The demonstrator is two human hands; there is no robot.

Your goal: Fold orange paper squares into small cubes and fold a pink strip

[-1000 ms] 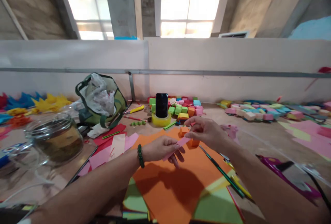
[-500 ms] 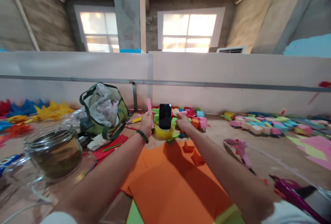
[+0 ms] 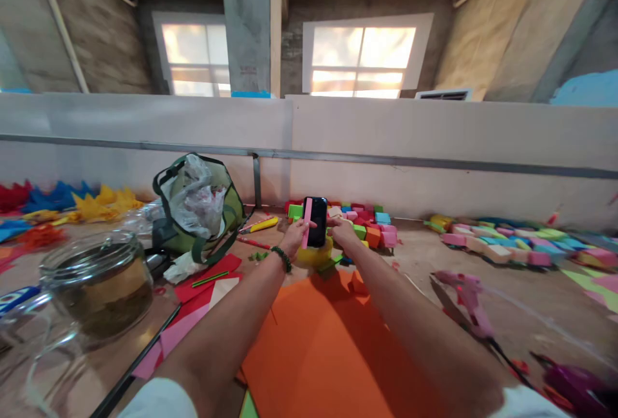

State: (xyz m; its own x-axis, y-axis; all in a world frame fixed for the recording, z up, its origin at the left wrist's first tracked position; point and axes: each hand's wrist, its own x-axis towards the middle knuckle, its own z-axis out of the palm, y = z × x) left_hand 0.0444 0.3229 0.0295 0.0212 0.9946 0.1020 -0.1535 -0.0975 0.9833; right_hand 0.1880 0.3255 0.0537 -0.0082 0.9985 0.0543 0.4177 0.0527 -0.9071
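My left hand (image 3: 294, 239) is closed on a narrow pink paper strip (image 3: 308, 215), which stands upright in front of the left part of a black phone (image 3: 317, 228). The phone leans on a roll of yellow tape (image 3: 313, 257). Just right of the phone is my right hand (image 3: 342, 231), its fingers pointing toward the phone; whether it holds anything is too small to tell. Orange paper sheets (image 3: 309, 341) lie below my forearms, with an orange folded piece (image 3: 358, 283) near my right forearm.
Folded paper blocks (image 3: 381, 218) sit behind my right hand, more (image 3: 512, 241) farther right. A green bag (image 3: 232, 202) and a glass jar (image 3: 96, 289) stand at left. A pink glue gun (image 3: 470, 302) and a purple tool (image 3: 579, 386) lie at right.
My left hand and the pink strip have moved right, so the strip now overlaps the phone. The view has shifted slightly, and more pink paper shows at lower left.
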